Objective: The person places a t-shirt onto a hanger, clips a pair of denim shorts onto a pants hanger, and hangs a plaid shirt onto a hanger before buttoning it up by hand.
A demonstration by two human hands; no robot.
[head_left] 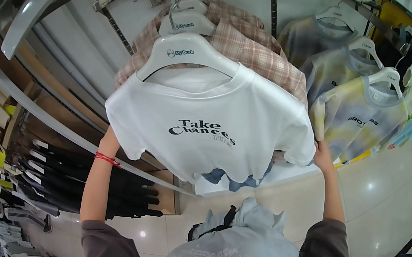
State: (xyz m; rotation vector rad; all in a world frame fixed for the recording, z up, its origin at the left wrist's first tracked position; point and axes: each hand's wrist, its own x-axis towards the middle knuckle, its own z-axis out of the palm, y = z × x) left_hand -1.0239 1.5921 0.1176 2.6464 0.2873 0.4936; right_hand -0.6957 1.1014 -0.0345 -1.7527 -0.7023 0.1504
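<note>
1. The left hand (111,140) and right hand (324,153) are at opposite sleeves of the white T-shirt (204,109); I cannot tell whether they pinch it.
2. A wooden-sided bay (169,200) holds black garments (114,187).
3. The white T-shirt hangs on a white hanger (193,51), between the hands.
4. Plaid shirts (261,56) hang behind; tie-dye shirts (359,108) near the right hand.

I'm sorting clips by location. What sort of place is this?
Most likely a clothes shop: a white T-shirt hangs on a hanger marked "My Duck", with checked shirts behind it and tie-dye shirts alongside.
</note>
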